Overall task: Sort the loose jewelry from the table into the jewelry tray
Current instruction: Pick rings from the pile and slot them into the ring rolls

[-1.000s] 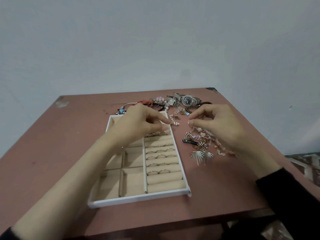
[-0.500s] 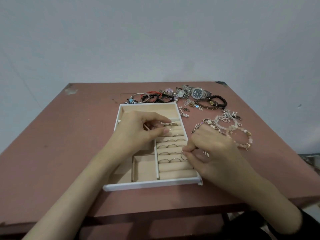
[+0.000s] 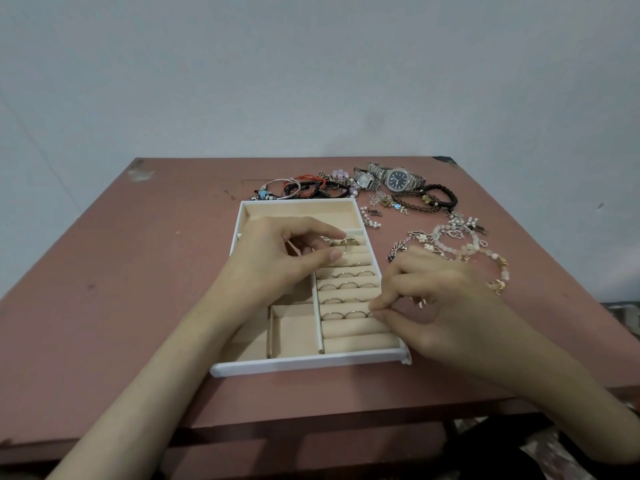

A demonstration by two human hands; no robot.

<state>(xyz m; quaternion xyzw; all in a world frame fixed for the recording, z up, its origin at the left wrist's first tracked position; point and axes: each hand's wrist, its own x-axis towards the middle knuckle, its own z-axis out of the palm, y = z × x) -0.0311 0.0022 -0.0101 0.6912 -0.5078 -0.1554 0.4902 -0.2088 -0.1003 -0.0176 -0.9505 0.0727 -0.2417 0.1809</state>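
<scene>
Slotting a ring [image 3: 371, 312] into the jewelry tray [image 3: 311, 362].
The right hand [image 3: 433, 306] pinches it at a lower roll; the left hand [image 3: 277, 261] curls, hold unclear; rows hold rings [image 3: 349, 285]; watches [image 3: 398, 178] and bracelets [image 3: 429, 199] wait on the desk [image 3: 138, 271].

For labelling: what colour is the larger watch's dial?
Dark blue, larger watch, head view.

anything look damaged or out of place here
The jewelry tray looks torn at its near right corner, where the white edge is frayed. The table has a chipped patch at its far left corner. The bracelets right of the tray lie tangled.
</scene>
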